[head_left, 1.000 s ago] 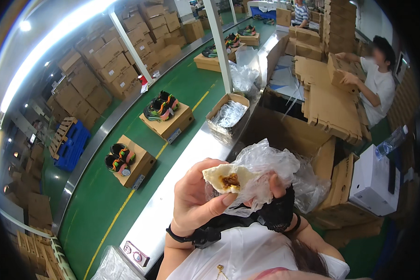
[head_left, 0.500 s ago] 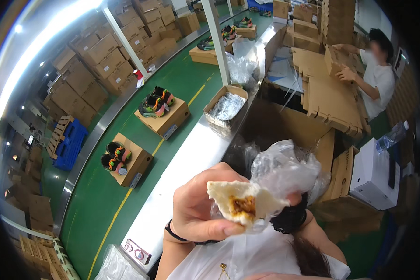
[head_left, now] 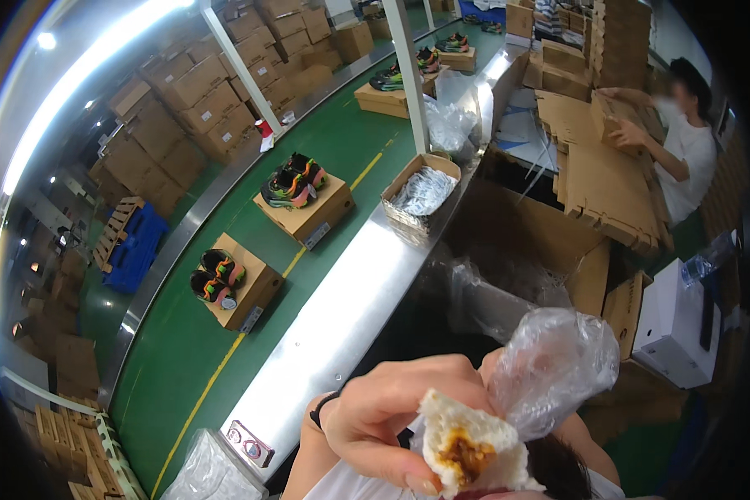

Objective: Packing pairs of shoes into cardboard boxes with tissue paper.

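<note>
Head view showed the left hand (head_left: 383,421) gripping a bitten filled bun (head_left: 468,450) near the lower edge, its clear plastic bag (head_left: 554,367) peeled back. Right hand was hidden; its grip could not be told. Eating was underway; another bite required raising the bun.

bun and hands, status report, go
Left hand grips the filled bun, bitten side up. Right hand hidden behind the clear plastic bag around it. Nothing in the way.

right hand (head_left: 558,433): mostly hidden behind plastic bag (head_left: 554,367) | filled bun (head_left: 471,450): lower edge cut by frame, below left hand (head_left: 392,417) grip | co-worker's face: blurred
</note>
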Motion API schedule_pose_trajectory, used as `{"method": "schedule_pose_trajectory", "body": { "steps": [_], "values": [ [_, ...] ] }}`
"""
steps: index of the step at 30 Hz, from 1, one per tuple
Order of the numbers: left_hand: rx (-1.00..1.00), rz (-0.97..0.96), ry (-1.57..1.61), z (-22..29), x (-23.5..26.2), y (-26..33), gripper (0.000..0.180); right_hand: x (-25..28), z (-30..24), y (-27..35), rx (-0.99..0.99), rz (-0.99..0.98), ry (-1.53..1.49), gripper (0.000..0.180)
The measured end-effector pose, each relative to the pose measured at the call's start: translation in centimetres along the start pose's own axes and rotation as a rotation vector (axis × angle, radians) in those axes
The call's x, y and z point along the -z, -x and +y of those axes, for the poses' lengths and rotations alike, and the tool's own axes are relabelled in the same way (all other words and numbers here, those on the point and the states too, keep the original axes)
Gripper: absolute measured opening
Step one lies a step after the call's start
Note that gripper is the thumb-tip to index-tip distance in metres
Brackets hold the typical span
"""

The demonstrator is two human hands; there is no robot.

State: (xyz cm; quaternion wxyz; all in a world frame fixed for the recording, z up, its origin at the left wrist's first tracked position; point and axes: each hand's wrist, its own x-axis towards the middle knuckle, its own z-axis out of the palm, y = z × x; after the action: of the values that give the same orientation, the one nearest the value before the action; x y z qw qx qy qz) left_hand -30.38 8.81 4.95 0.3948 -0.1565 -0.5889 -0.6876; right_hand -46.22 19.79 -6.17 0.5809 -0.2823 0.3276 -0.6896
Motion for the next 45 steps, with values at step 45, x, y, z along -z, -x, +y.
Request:
{"method": "schedule_pose_trajectory", "body": {
  "steps": [45],
  "values": [
    [0.579, 0.562, 0.063, -14.8, 14.9, -1.0, 0.024, 2.6, 1.0, -15.2, 0.734, 0.068, 1.399, 0.05]
  ]
}}
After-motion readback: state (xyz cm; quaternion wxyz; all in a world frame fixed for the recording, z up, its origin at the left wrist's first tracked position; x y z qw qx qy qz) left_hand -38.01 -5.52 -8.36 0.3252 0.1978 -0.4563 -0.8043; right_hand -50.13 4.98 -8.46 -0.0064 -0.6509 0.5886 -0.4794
